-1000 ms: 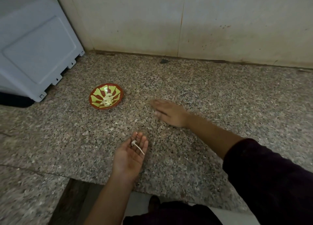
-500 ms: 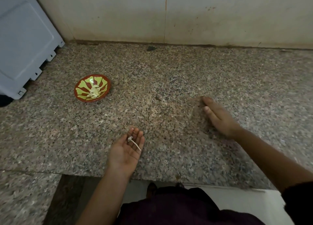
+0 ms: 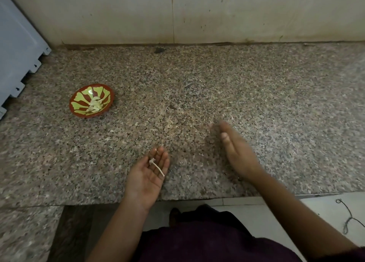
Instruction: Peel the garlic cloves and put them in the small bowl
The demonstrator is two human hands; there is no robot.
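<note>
Peeled garlic cloves (image 3: 94, 104) lie heaped in the small bowl (image 3: 76, 95) at the granite desk's (image 3: 217, 88) left. The left hand (image 3: 147, 174) lies palm-up at the desk's edge, grip spread, cradling a bare garlic stalk (image 3: 157, 166), apparently to catch scraps. The blurred right hand (image 3: 237, 153) stands edge-on nearby, fingers straight.

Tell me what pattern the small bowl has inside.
Yellow-green petal shapes on red-brown, radiating from the centre of the small bowl; the head view shows it.

Dim, flat indoor light; the right hand (image 3: 236, 153) smears with motion blur, soft shadow beneath, and wide-angle bending curves the edges.
</note>
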